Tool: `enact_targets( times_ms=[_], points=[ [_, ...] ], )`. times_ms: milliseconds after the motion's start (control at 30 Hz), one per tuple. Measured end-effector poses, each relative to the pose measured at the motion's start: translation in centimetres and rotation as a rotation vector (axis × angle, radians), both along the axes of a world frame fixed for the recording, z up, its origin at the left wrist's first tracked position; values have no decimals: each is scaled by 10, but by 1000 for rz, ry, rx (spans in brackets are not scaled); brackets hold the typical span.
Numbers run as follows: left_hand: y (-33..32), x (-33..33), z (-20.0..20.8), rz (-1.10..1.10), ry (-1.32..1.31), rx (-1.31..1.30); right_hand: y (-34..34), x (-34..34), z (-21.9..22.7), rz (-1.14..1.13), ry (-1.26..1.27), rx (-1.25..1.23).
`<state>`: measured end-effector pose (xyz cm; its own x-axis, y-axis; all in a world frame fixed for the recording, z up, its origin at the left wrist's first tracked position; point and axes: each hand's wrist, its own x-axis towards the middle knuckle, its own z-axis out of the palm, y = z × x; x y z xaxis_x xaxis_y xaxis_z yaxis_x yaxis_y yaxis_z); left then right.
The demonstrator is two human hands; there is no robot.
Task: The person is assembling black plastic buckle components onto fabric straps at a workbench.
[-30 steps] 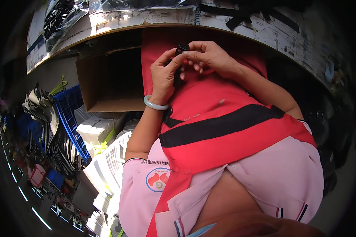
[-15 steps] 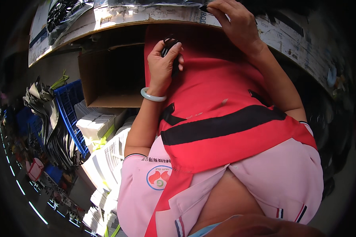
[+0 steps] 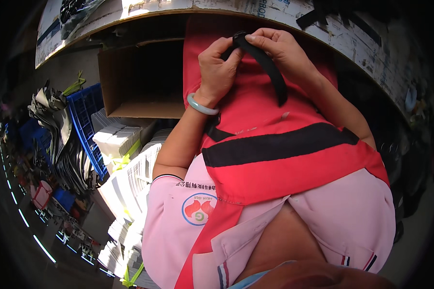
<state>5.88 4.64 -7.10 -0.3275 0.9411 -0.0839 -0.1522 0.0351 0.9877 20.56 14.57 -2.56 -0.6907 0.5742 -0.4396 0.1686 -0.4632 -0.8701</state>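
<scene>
The black strap [image 3: 270, 70] is in front of the red apron [image 3: 255, 113], near the worktop [image 3: 323, 38] edge, its free end curving down. The left hand [image 3: 217, 66] has its grip closed on a small dark piece [image 3: 238, 37] at the strap's top; the right hand [image 3: 287, 52] pinches the strap beside it. The strap looks light, bendy and hard to break; the top end seems the surest hold, since the tail would likely flop.

It looks like a workshop. Tied stacks [image 3: 118, 140] and a blue crate [image 3: 84, 123] stand near the edge of the scuffed counter [image 3: 359, 62].
</scene>
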Motion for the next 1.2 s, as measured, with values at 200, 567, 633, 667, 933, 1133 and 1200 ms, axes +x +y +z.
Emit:
enact_targets(
  times_ms=[200,567,633,667,933,1133,1200],
  points=[
    [6,-4,-2,28,398,212,-8,-4,1,-102,98,-95],
    [0,-14,15,-168,-419,-194,10,5,-13,-70,82,-169],
    [1,-24,9,-168,-568,-187,8,4,-11,-76,84,-84],
    [1,-26,4,-157,-650,-250,7,3,-11,-23,57,13],
    [10,-12,27,-115,-617,-200,1,-4,-3,-85,359,629],
    [4,-9,19,-80,-685,-250,-3,-1,-25,-166,218,375],
    [2,-8,16,-77,-643,-249,-3,-4,-27,-93,188,753]
  ],
)
